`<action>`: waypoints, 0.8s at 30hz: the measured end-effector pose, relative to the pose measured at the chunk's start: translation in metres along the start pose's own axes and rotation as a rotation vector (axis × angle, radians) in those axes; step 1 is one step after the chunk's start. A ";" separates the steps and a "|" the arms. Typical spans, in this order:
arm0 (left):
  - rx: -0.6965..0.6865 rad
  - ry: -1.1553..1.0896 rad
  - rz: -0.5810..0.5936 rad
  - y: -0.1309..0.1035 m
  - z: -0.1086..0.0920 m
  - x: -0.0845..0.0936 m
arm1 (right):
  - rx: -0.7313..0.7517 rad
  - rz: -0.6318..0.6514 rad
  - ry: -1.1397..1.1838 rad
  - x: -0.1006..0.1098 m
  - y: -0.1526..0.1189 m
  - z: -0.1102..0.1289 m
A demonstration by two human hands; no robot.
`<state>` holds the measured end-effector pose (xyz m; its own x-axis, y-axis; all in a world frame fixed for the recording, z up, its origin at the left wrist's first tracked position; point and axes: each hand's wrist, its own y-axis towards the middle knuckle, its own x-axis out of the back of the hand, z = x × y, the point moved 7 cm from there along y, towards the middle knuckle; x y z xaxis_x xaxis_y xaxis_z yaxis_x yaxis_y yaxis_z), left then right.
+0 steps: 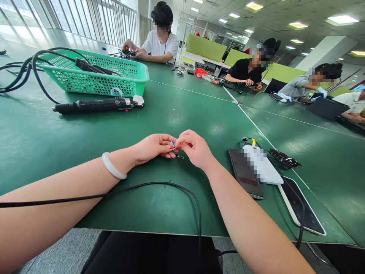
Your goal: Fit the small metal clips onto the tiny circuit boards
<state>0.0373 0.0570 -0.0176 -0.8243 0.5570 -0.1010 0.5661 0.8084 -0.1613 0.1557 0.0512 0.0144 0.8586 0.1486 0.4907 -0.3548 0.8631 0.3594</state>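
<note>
Pinching a small silvery part [172, 144] between thumb and curled fingers of the left hand [152, 147], and meeting it with the closed fingertips of the right hand [195, 147] (partly hiding the exact grip), over a green table [159, 205]. Wearing 1 white bangle [113, 167] on the left wrist. Facing a black power tool [94, 105] lying before a green basket [139, 77]. Passing the left forearm behind a black cable [148, 184].

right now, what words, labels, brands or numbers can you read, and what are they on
No text is readable.
Black electric screwdriver: pale label markings, too small to read.
White device beside the black phone: partly pixelated, nothing legible.
Small metallic part: too small to tell.
</note>
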 end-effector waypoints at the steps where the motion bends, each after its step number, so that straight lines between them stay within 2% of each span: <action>1: 0.003 -0.005 0.000 0.000 0.000 0.000 | -0.010 -0.015 -0.018 0.001 0.000 0.000; 4: 0.023 -0.038 -0.023 0.000 0.001 0.001 | -0.052 -0.078 -0.049 0.007 0.000 -0.001; 8: 0.057 -0.150 -0.121 0.000 0.003 0.009 | -0.152 -0.159 -0.139 0.019 -0.001 -0.008; 10: 0.058 -0.221 -0.178 0.000 0.004 0.013 | -0.232 -0.099 -0.220 0.018 -0.001 -0.016; 13: 0.051 -0.276 -0.238 0.000 0.004 0.017 | -0.325 0.078 -0.323 0.006 -0.004 -0.028; 15: 0.052 -0.272 -0.246 0.000 0.004 0.017 | -0.317 0.136 -0.373 -0.001 -0.005 -0.030; 18: 0.045 -0.250 -0.237 0.000 0.004 0.017 | -0.256 0.145 -0.418 -0.008 -0.004 -0.026; 21: 0.032 -0.235 -0.230 0.001 0.005 0.018 | -0.231 0.088 -0.366 -0.005 -0.003 -0.016; 24: 0.039 -0.216 -0.235 0.001 0.005 0.018 | -0.242 -0.032 -0.237 0.004 -0.004 -0.005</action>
<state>0.0225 0.0666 -0.0246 -0.9175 0.2993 -0.2618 0.3627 0.8999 -0.2421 0.1623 0.0509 0.0113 0.7479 0.0278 0.6632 -0.2067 0.9592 0.1929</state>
